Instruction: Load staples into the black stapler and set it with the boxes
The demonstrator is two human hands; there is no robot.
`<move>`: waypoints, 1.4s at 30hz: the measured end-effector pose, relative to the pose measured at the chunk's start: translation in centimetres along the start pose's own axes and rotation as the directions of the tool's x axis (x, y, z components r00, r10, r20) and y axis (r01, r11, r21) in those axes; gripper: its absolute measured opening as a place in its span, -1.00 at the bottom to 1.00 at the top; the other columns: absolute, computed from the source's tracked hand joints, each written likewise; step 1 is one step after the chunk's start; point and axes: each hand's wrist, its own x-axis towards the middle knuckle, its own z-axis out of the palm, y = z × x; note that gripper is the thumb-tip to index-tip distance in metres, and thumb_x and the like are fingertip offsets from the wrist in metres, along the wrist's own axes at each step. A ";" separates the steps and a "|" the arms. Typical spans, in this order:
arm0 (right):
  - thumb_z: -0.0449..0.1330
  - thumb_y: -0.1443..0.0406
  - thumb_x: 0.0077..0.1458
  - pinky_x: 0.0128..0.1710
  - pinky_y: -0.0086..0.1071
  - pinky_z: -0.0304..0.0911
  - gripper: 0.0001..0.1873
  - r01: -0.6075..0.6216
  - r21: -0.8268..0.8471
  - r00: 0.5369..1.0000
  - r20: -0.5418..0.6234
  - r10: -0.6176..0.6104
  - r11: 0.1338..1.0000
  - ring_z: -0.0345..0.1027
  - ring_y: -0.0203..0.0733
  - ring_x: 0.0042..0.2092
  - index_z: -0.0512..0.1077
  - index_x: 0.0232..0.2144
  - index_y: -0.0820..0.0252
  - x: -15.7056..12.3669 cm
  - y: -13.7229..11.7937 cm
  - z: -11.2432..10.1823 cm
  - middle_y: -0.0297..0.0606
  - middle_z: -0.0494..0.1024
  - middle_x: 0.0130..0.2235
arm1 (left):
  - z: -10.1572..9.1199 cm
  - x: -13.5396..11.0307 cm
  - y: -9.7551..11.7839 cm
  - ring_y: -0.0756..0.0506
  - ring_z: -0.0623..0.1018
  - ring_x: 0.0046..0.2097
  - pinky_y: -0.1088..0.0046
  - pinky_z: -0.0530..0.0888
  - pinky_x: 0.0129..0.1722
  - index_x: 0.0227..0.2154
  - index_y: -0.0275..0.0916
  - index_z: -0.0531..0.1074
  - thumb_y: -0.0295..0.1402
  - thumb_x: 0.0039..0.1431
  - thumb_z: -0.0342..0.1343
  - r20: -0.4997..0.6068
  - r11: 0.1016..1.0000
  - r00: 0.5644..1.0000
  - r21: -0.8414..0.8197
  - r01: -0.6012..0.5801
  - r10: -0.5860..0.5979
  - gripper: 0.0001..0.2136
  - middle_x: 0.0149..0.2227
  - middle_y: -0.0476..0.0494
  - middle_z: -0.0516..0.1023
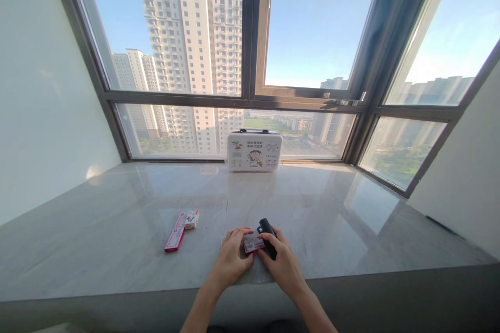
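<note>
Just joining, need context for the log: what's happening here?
A person is working with both hands over a stone window ledge. The left hand holds a small red-and-white box; the right hand holds a black stapler-like tool right beside it. Off to the left lie pink-and-white packaging and a small white box. A white case stands upright by the window.
</note>
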 end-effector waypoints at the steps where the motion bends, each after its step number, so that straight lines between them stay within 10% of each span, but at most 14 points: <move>1: 0.22 0.30 0.14 0.20 -0.18 0.23 -0.64 0.002 -0.004 1.000 -0.003 -0.002 1.000 0.24 0.01 0.22 0.49 0.00 -0.05 0.0 0.0 0.0 -0.25 0.31 0.22 | 0.1 0.0 0.1 -0.22 0.36 0.18 0.20 0.27 0.21 0.01 -0.14 0.43 -0.45 -0.06 0.18 -0.013 0.999 1.000 0.039 0.005 -0.005 -0.53 0.12 -0.17 0.43; 11: 0.12 0.29 0.21 0.22 -0.14 0.21 -0.59 -0.001 -0.042 0.999 -0.036 -0.001 0.999 0.19 0.02 0.25 0.43 0.10 -0.08 0.0 0.1 0.0 -0.22 0.28 0.23 | 0.0 -0.1 0.9 -0.20 0.45 -0.10 0.26 0.29 -0.04 -0.23 -0.13 0.49 -0.04 0.29 -0.01 -0.135 0.967 0.977 0.174 0.187 -0.165 -0.70 -0.24 -0.12 0.53; 19: 0.04 0.24 0.26 0.27 -0.10 0.16 -0.54 -0.017 -0.012 0.998 -0.061 0.017 1.000 0.17 0.02 0.27 0.41 0.18 -0.06 0.1 0.8 0.1 -0.19 0.27 0.25 | 0.2 -0.1 -0.4 -0.24 0.43 -0.07 0.21 0.31 -0.03 -0.42 -0.17 0.46 -0.17 0.31 -0.09 -0.294 0.896 0.930 0.314 0.314 -0.222 -0.69 -0.18 -0.21 0.49; 24: -0.06 0.34 0.19 0.35 -0.11 0.00 -0.42 -0.074 0.170 0.996 -0.046 0.082 0.983 0.07 -0.07 0.33 0.38 0.23 0.02 0.5 2.5 -0.6 -0.26 0.24 0.31 | -0.6 0.0 -0.1 -0.22 0.25 0.27 0.19 0.20 0.19 0.05 -0.03 0.43 -0.49 0.04 -0.01 -0.053 0.972 0.994 0.208 0.106 -0.097 -0.51 0.27 -0.06 0.31; 28: -0.01 0.32 0.11 0.35 -0.11 0.02 -0.37 -0.096 0.290 0.990 -0.068 0.121 0.952 0.12 -0.07 0.31 0.36 0.24 0.09 0.8 4.0 -1.2 -0.23 0.31 0.27 | -1.0 0.1 0.3 -0.18 0.24 0.29 0.21 0.10 0.28 0.18 0.07 0.36 -0.52 0.00 -0.01 0.138 0.980 0.990 0.194 -0.045 0.018 -0.37 0.25 0.01 0.35; 33: 0.13 0.20 0.12 -0.02 -0.22 0.45 -0.43 -0.160 0.405 0.981 -0.036 0.191 0.900 0.41 -0.01 0.08 0.37 0.19 0.17 0.4 4.2 -2.0 -0.09 0.44 0.11 | -0.7 -0.1 0.6 -0.22 0.40 0.07 0.24 0.26 0.11 -0.06 -0.11 0.48 -0.28 0.10 0.13 -0.030 0.960 0.997 0.269 0.082 -0.076 -0.68 -0.01 -0.16 0.46; 42: 0.20 0.01 0.11 -0.29 -0.25 0.46 -0.43 -0.218 0.258 0.971 -0.041 0.236 0.941 0.46 -0.05 -0.30 0.49 0.06 0.22 -0.1 3.5 -2.6 -0.17 0.55 -0.26 | -0.4 -0.4 0.6 -0.20 0.45 -0.03 0.28 0.26 0.03 -0.13 -0.14 0.45 -0.19 0.03 0.24 -0.042 0.969 0.994 0.223 0.108 -0.101 -0.66 -0.13 -0.12 0.51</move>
